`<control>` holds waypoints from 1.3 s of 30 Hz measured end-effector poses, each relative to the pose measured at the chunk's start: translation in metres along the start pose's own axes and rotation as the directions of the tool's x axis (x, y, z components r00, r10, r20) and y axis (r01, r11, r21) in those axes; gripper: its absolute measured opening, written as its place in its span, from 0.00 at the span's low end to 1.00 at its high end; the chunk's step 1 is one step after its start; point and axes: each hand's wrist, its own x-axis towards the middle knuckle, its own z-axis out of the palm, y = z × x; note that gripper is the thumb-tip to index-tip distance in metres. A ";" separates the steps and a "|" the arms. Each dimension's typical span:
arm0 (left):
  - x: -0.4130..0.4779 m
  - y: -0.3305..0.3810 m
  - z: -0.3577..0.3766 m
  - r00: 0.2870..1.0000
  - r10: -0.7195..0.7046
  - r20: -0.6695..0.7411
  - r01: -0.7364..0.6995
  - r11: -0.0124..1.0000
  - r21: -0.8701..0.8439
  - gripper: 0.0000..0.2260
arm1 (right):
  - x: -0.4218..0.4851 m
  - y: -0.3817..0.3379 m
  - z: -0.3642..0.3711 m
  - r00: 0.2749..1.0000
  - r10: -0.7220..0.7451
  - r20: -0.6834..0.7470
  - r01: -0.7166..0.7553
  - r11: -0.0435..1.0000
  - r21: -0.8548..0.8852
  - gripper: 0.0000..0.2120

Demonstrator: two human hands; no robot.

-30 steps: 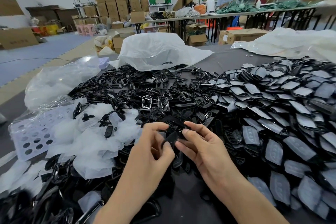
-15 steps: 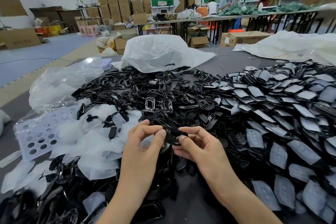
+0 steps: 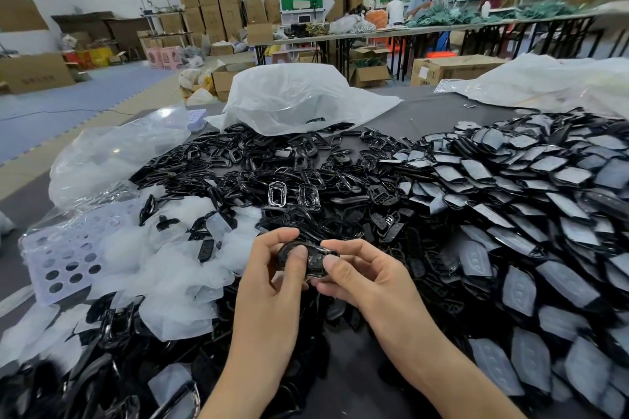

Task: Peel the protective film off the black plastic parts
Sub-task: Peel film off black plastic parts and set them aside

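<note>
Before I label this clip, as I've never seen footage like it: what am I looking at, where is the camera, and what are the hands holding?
There is no machine here: a person works with bare hands, and the camera sits on their head, looking forward and down. The left hand and right hand hold one black plastic part between them, thumbs on top, fingers curled round it. Whether its film is off I cannot tell. On the grey table lies a heap of open black frames in the middle, a heap of parts with pale film on them at the right, and loose whitish plastic pieces beside a perforated tray at the left. Behind them lies a crumpled white plastic bag.
</note>
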 end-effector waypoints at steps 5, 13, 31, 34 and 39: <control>0.006 0.003 -0.010 0.995 0.006 0.095 -0.022 0.986 0.164 0.11 | 0.001 0.000 -0.002 1.000 -0.020 0.015 0.021 0.996 -0.082 0.07; 0.004 0.002 -0.022 0.973 0.200 0.113 -0.223 0.700 0.678 0.13 | 0.007 0.000 -0.012 0.984 -0.119 -0.135 0.085 0.969 -0.231 0.12; 0.017 -0.021 -0.029 0.984 0.102 0.149 -0.177 0.386 0.905 0.09 | 0.009 0.000 -0.019 0.966 -0.153 -0.209 0.109 0.972 -0.208 0.09; 0.023 -0.022 -0.024 0.980 0.139 0.144 -0.190 0.429 0.883 0.06 | 0.009 -0.001 -0.017 0.967 -0.146 -0.206 0.101 0.972 -0.214 0.09; 0.023 -0.017 -0.022 0.962 0.262 0.075 -0.238 0.672 0.701 0.02 | 0.009 -0.003 -0.017 0.968 -0.113 -0.226 0.080 0.986 -0.149 0.09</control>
